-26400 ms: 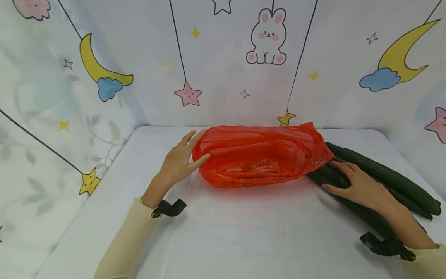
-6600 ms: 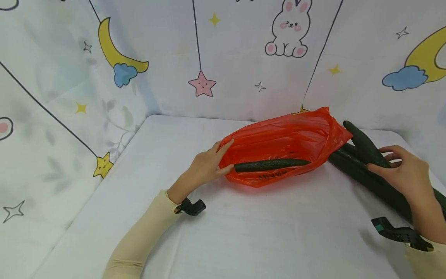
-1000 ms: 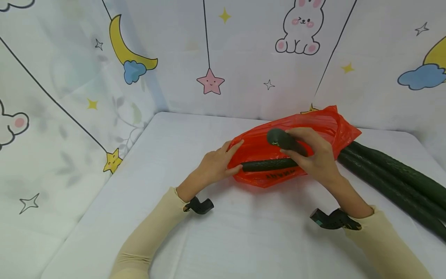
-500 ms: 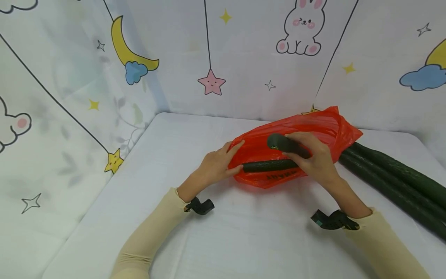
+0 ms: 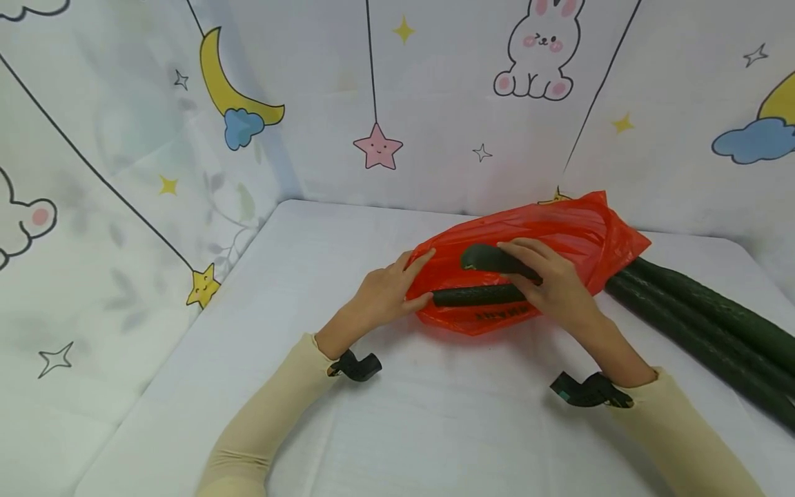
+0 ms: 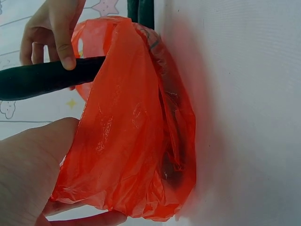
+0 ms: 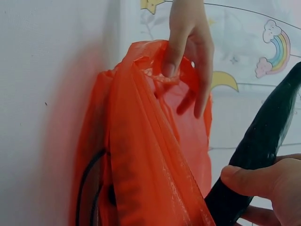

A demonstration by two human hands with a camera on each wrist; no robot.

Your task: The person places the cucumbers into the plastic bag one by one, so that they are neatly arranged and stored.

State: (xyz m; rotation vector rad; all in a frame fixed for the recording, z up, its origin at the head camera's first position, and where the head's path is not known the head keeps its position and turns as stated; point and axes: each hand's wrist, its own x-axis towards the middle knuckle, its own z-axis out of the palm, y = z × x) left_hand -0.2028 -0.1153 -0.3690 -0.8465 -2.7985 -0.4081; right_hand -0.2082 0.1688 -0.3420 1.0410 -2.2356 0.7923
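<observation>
A red plastic bag (image 5: pixel 584 238) lies on its side, mouth facing me. One dark green cucumber (image 5: pixel 475 297) lies inside along the lower edge. At the bag's left end my left hand (image 5: pixel 379 297) spreads thumb and fingers against the mouth; the right wrist view shows this hand (image 7: pixel 193 42) with its thumb at the rim. My right hand (image 5: pixel 559 286) grips a second cucumber (image 5: pixel 491 259) between thumb and fingers, in front of the mouth and above the first. The left wrist view shows the gripped cucumber (image 6: pixel 42 80) partly behind the red plastic (image 6: pixel 127 117).
Several more long cucumbers (image 5: pixel 695 310) lie side by side on the white table (image 5: pixel 447 428), right of the bag, their far ends close by it. A printed cloth backdrop (image 5: pixel 435 83) stands behind the table and along its left side.
A cucumber now shows in the bag, unlike at first. My right hand lifted another from the right and brought it left to the mouth; lately it tips flatter and shifts left. Left hand stays.
</observation>
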